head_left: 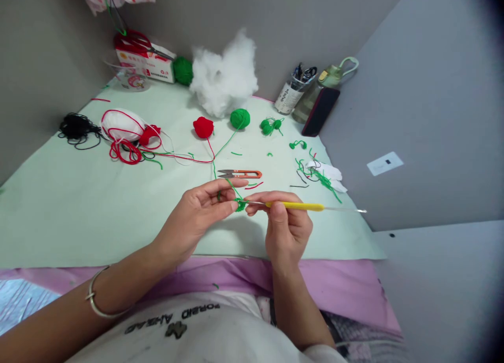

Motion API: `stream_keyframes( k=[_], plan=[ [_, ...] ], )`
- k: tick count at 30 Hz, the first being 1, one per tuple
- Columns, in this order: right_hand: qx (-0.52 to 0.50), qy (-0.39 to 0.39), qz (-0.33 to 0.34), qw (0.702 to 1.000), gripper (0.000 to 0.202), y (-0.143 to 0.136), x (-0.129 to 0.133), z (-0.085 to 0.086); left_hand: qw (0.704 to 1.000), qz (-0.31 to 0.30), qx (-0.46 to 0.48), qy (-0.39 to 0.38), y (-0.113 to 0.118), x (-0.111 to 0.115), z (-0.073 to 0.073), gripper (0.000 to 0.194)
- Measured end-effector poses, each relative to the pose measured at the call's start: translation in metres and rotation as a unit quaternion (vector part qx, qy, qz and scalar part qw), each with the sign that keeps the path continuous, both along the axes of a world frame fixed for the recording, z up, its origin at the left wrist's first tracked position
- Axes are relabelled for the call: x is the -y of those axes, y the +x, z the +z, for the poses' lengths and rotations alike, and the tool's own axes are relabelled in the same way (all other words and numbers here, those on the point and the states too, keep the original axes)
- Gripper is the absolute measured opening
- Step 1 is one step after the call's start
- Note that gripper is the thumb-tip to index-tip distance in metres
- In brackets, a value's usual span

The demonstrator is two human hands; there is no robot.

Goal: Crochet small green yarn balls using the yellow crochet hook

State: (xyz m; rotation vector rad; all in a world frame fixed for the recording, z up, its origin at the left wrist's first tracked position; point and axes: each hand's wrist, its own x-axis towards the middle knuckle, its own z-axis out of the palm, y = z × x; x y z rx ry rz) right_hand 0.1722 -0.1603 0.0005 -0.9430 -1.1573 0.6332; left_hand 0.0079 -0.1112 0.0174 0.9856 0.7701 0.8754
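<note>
Meeting at the middle of the mat (118, 221), here are the 2 hands, and everything turns on the small green crocheted piece (240, 206) between them! From the right hand (289, 229) it lies at 9 o'clock, just past the fingertips; the left hand (197, 208) is nearer, right on it. Look at the line of the crochet hook (299, 206): its long axis runs close to 9-to-3 o'clock, far end dipping slightly, and the working end points at 9, straight to the green piece, meeting it at the edge. Whether that tip sits inside a loop, I cannot tell; it's too small.

Now the grips! The left thumb and a fingertip pinch the green piece, no gap showing, while the index finger stretches above it towards 3 o'clock. The right thumb and fingers close on the yellow handle, holding the hook nearly level.

And the yarn: 1 green strand (226, 144) drops from the green ball (240, 119) at 12 o'clock towards the left hand, with green showing by its fingers and a length reaching the piece from 11 o'clock. Orange-handled snips (246, 174) lie just beyond the left fingertips, blades towards 9 o'clock.
</note>
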Motion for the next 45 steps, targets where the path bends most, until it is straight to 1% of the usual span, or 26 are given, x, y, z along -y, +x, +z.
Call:
stream_keyframes(
  k=[3,5,8,10,11,12,13,14,15,16,17,18,19,21,22,24,26,28,31,34,37,40,43,45],
  plan=[
    [0.074,0.036,-0.03,0.996,0.023,-0.001,0.003,0.003,0.999,0.001,-0.019,0.028,0.0,-0.001,0.001,0.029],
    [0.126,0.059,-0.036,0.99,0.025,0.0,0.004,0.004,0.998,0.01,-0.043,0.054,0.001,-0.001,0.004,0.029],
    [0.199,0.095,-0.044,0.974,0.029,0.002,0.004,0.0,0.988,0.048,-0.091,0.113,0.003,0.001,0.006,0.032],
    [0.269,0.11,-0.068,0.954,0.032,0.001,0.004,-0.005,0.983,0.073,-0.103,0.133,0.005,0.003,0.006,0.035],
    [0.31,0.12,-0.091,0.939,0.034,0.0,0.004,-0.009,0.986,0.073,-0.091,0.119,0.006,0.004,0.006,0.036],
    [0.357,0.124,-0.114,0.919,0.037,-0.001,0.004,-0.012,0.992,0.061,-0.067,0.087,0.007,0.004,0.005,0.037],
    [0.383,0.146,-0.149,0.9,0.04,-0.002,0.004,-0.014,0.998,0.035,-0.033,0.041,0.008,0.003,0.005,0.037],
    [0.393,0.167,-0.169,0.888,0.041,-0.003,0.004,-0.015,1.0,0.005,0.004,-0.013,0.008,0.002,0.004,0.037],
    [0.377,0.177,-0.178,0.891,0.041,-0.004,0.004,-0.015,0.997,-0.022,0.037,-0.063,0.008,0.0,0.004,0.036],
    [0.344,0.16,-0.16,0.911,0.04,-0.005,0.003,-0.014,0.992,-0.039,0.063,-0.102,0.007,-0.002,0.004,0.034],
    [0.293,0.145,-0.138,0.935,0.037,-0.005,0.002,-0.012,0.988,-0.043,0.078,-0.124,0.006,-0.003,0.004,0.032],
    [0.224,0.123,-0.12,0.959,0.033,-0.006,0.002,-0.009,0.987,-0.038,0.082,-0.13,0.005,-0.004,0.003,0.029],
    [0.155,0.102,-0.1,0.977,0.029,-0.006,0.001,-0.005,0.989,-0.028,0.081,-0.122,0.005,-0.005,0.003,0.027],
    [0.049,0.07,-0.058,0.995,0.024,-0.006,-0.002,0.001,0.994,-0.025,0.071,-0.08,0.004,-0.004,0.003,0.027],
    [0.024,0.061,-0.04,0.997,0.022,-0.007,-0.003,0.002,0.996,-0.029,0.066,-0.055,0.004,-0.003,0.002,0.027],
    [0.019,0.053,-0.021,0.998,0.02,-0.008,-0.005,0.004,0.997,-0.033,0.062,-0.017,0.005,-0.001,0.002,0.026],
    [0.033,0.053,-0.025,0.998,0.021,-0.009,-0.006,0.004,0.998,-0.026,0.062,0.001,0.007,0.0,0.001,0.023],
    [0.047,0.055,-0.031,0.997,0.022,-0.009,-0.006,0.003,0.998,-0.015,0.062,0.0,0.008,-0.001,0.002,0.024],
    [0.038,0.049,-0.022,0.998,0.019,-0.008,-0.005,0.001,0.997,-0.031,0.063,-0.034,0.008,-0.004,0.003,0.033],
    [-0.045,0.01,-0.001,0.999,0.017,-0.003,-0.004,0.0,0.99,-0.07,0.086,-0.092,0.006,-0.008,0.005,0.041],
    [-0.126,-0.036,0.021,0.991,0.016,0.004,-0.005,0.003,0.976,-0.116,0.115,-0.143,0.003,-0.011,0.005,0.042],
    [-0.19,-0.074,0.047,0.978,0.018,0.008,-0.007,0.006,0.969,-0.14,0.128,-0.156,0.002,-0.011,0.004,0.038],
    [-0.21,-0.111,0.067,0.969,0.016,0.007,-0.007,0.008,0.981,-0.125,0.106,-0.107,0.004,-0.007,0.003,0.034],
    [-0.176,-0.113,0.056,0.976,0.017,0.003,-0.006,0.008,0.991,-0.099,0.074,-0.049,0.007,-0.002,0.003,0.034]
  ],
)
